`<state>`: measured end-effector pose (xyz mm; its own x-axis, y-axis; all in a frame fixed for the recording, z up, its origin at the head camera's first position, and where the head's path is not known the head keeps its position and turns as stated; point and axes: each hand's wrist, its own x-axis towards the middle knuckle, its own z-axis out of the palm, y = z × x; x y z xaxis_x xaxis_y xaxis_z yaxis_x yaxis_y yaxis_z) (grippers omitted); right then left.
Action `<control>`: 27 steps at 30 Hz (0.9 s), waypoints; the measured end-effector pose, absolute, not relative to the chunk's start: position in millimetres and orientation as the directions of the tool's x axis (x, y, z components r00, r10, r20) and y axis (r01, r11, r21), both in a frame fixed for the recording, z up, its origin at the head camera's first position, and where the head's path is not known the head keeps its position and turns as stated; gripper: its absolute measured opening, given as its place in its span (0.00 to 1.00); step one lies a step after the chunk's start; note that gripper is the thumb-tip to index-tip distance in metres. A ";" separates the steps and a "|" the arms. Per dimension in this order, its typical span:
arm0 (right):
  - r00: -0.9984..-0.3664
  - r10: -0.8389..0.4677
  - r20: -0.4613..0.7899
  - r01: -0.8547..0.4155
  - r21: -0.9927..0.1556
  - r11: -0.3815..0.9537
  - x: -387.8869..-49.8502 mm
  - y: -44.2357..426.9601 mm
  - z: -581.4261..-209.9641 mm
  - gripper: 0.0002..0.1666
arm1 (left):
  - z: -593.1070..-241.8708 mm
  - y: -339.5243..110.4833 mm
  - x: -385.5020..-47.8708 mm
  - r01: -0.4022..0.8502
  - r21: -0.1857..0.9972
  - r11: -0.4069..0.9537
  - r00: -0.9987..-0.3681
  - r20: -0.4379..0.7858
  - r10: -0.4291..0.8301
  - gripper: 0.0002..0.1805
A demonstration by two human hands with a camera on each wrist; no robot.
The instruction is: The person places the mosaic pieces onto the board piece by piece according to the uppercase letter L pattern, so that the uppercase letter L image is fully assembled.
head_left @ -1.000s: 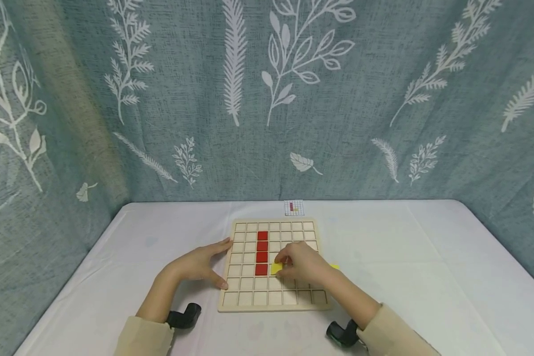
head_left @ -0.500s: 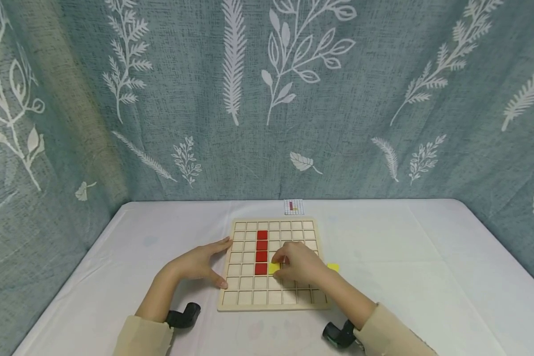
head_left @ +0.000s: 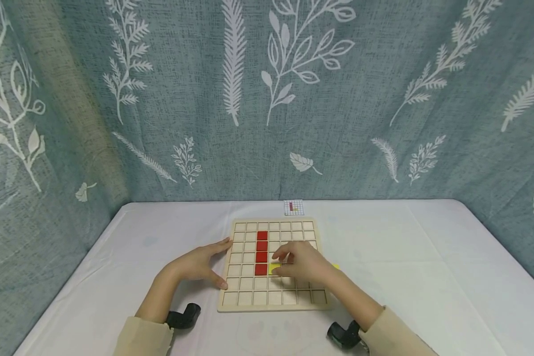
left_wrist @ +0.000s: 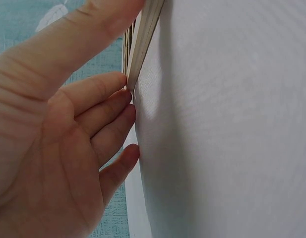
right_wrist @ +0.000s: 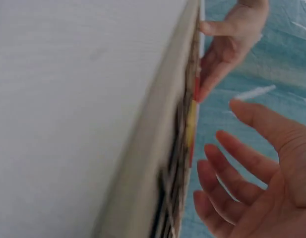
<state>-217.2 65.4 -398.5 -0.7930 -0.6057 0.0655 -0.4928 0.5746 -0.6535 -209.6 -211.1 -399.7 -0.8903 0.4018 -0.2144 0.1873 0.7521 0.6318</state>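
Note:
A wooden grid board (head_left: 276,307) lies on the table, with a column of red square tiles (head_left: 261,257) in its cells. A yellow tile (head_left: 273,267) lies in the cell to the right of the lowest red one. My right hand (head_left: 304,264) hovers over that tile, thumb and fingers apart; in the right wrist view the right hand (right_wrist: 262,173) stands clear of the board and holds nothing. With spread fingers my left hand (head_left: 200,264) rests against the board's left edge, and its fingertips touch that edge in the left wrist view. The right hand hides several cells.
Another yellow piece (head_left: 336,266) peeks out behind the right wrist, at the board's right side. A small card (head_left: 294,207) with a grid and coloured marks lies beyond the board. A leaf-patterned curtain (head_left: 267,148) hangs behind the white-covered table (head_left: 405,272).
The yellow tile has shifted slightly left into the cell beside the red one, and my right hand has let go, its fingers parting. My left hand has stayed put.

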 end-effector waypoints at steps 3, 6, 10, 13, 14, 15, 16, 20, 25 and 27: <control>-0.765 -0.643 0.031 -0.457 -0.730 0.508 -218.3 70.0 -393.3 0.17 | -399.7 -211.3 -209.5 0.189 0.633 0.751 -0.889 -0.215 0.405 0.58; -0.746 -0.666 0.001 -0.417 -0.781 0.466 -220.1 75.1 -389.4 0.18 | -399.4 -211.1 -209.1 0.186 0.634 0.751 -0.888 -0.218 0.405 0.58; -0.752 -0.659 -0.010 -0.373 -0.818 0.439 -221.8 83.8 -386.2 0.18 | -398.9 -211.4 -208.9 0.185 0.632 0.752 -0.889 -0.218 0.402 0.58; -0.765 -0.644 -0.013 -0.354 -0.827 0.437 -221.5 93.4 -384.9 0.18 | -399.3 -211.9 -209.2 0.184 0.635 0.751 -0.888 -0.220 0.404 0.58; -0.769 -0.639 -0.015 -0.352 -0.825 0.442 -221.3 96.7 -385.2 0.18 | -399.4 -211.9 -209.2 0.183 0.635 0.751 -0.888 -0.221 0.404 0.58; -0.773 -0.634 -0.017 -0.348 -0.825 0.446 -221.0 100.2 -385.8 0.18 | -399.3 -211.9 -209.2 0.184 0.634 0.751 -0.888 -0.222 0.404 0.58; -0.777 -0.630 -0.019 -0.345 -0.823 0.450 -220.7 104.0 -386.4 0.18 | -399.5 -211.8 -209.3 0.183 0.634 0.751 -0.887 -0.222 0.404 0.58; -0.797 -0.604 -0.029 -0.330 -0.816 0.474 -219.4 118.6 -388.9 0.18 | -399.8 -211.3 -209.1 0.171 0.637 0.752 -0.891 -0.226 0.394 0.58; -0.824 -0.566 -0.026 -0.314 -0.811 0.494 -220.1 139.4 -391.6 0.19 | -399.9 -211.7 -208.3 0.166 0.645 0.746 -0.892 -0.225 0.393 0.58; -0.838 -0.545 -0.026 -0.303 -0.808 0.505 -220.7 147.5 -392.3 0.19 | -399.9 -212.3 -208.0 0.170 0.645 0.745 -0.892 -0.221 0.395 0.58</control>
